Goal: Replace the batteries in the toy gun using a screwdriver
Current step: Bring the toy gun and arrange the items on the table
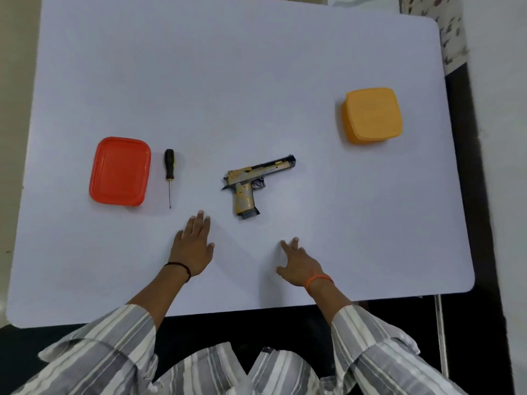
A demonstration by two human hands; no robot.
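Toy gun [254, 183] is lying flat mid-desk [228, 81], barrel pointing right, handle toward the person. Screwdriver [169, 173] sits well left of it, tip toward the person, just beside a red lidded container [119, 171]. An orange container [372, 115] is off on the far right. Both hands are flat on the desk near the front edge: left hand [192, 246] and right hand [298, 263], each grip wide open with fingers spread, holding nothing, neither touching the gun.
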